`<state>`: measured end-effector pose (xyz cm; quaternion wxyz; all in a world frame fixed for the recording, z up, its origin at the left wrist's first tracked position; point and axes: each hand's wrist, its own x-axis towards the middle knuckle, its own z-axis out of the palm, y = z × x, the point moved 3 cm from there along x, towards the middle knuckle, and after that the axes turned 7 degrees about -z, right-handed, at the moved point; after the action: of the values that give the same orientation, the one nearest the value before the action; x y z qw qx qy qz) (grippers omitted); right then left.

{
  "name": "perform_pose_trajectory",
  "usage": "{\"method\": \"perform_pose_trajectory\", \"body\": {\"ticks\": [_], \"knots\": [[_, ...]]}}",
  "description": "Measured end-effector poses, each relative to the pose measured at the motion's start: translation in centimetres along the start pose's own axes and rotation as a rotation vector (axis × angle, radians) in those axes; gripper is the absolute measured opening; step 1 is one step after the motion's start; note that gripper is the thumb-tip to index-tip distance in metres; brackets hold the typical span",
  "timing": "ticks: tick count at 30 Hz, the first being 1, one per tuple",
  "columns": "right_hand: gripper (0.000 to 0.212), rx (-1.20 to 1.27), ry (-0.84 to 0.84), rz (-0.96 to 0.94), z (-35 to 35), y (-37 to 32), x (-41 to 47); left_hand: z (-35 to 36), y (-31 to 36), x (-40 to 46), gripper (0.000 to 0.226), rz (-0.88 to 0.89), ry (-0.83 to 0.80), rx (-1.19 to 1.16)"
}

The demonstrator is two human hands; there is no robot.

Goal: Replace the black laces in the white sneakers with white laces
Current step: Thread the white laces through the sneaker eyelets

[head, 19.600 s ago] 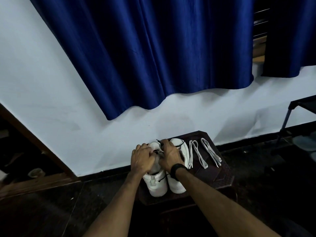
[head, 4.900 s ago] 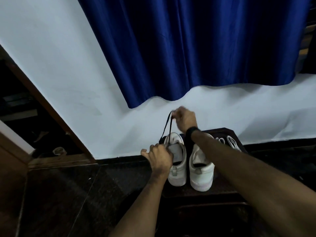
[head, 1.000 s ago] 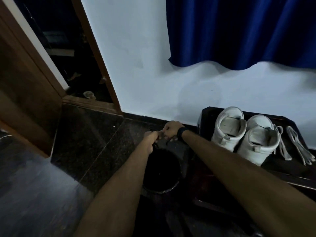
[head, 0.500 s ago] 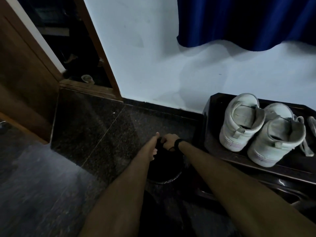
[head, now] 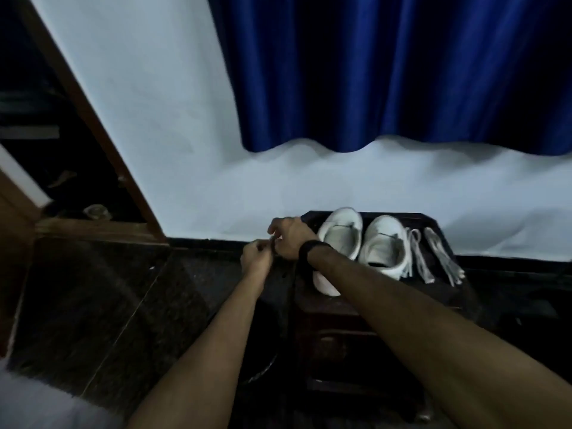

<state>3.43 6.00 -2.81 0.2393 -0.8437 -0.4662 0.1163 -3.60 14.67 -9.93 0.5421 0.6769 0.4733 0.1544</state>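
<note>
A: Item one, change. Half a second ago both hands were low over the dark round bin on the floor; now the left hand (head: 256, 261) and right hand (head: 289, 239) are raised just left of the worktop (head: 328, 308), close together. A black lace (head: 290, 292) hangs from between them down toward the bin (head: 263, 371).

B: State of fingers?

A: Both sets curled, apparently pinching the black lace where the hands meet. Exact contact too blurred to confirm.

B: Meaning for the task?

A: Judged: black laces are out. Left sneaker (head: 339, 243) and right sneaker (head: 385, 246) stand side by side on the worktop, eyelets seemingly bare. Removal done, threading not begun.

B: White laces?

A: Two bundles, nearer white lace (head: 418, 257) just right of the right sneaker, farther white lace (head: 441, 258) beyond it, both lying on the worktop.

B: Item two, obscured?

A: Right forearm covers the left sneaker's heel. The bin is nearly lost in shadow; its contents are not visible. Whether the hanging strand is one lace or two cannot be told.
</note>
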Motion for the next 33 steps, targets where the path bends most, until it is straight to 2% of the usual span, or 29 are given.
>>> {"method": "perform_pose_trajectory", "body": {"ticks": [2,5,8,11,13,16,24,31,33], "knots": [[0.033,-0.022,0.095,0.010,-3.2,0.7,-1.4,1.7,3.3,-2.2,0.010,0.136,-0.023,-0.018],[0.031,-0.083,0.238,0.072,-7.5,2.6,-4.4,4.4,6.9,-5.5,0.013,0.337,-0.071,0.074],[0.033,-0.207,0.351,0.208,-9.9,5.5,-7.8,6.9,8.8,-8.9,0.011,0.687,-0.068,0.409],[0.049,-0.300,0.383,0.392,-10.2,8.5,-11.3,9.0,8.7,-11.3,0.035,0.864,-0.005,0.722],[0.062,-0.280,0.377,0.497,-9.6,10.1,-13.3,9.7,8.2,-12.1,0.049,0.805,-0.014,0.774],[0.062,-0.162,0.332,0.552,-8.1,11.0,-15.1,10.5,6.9,-11.7,0.060,0.674,-0.057,0.834],[0.043,-0.193,0.249,0.427,-6.4,11.8,-15.0,12.1,6.7,-13.7,0.048,0.520,0.020,0.892],[0.050,-0.117,0.191,0.354,-7.0,12.9,-13.8,12.8,6.8,-13.5,0.048,0.389,0.085,0.912],[0.045,-0.004,0.240,0.330,-7.0,13.8,-14.6,12.8,6.6,-13.4,0.051,0.392,0.108,0.907]]}}
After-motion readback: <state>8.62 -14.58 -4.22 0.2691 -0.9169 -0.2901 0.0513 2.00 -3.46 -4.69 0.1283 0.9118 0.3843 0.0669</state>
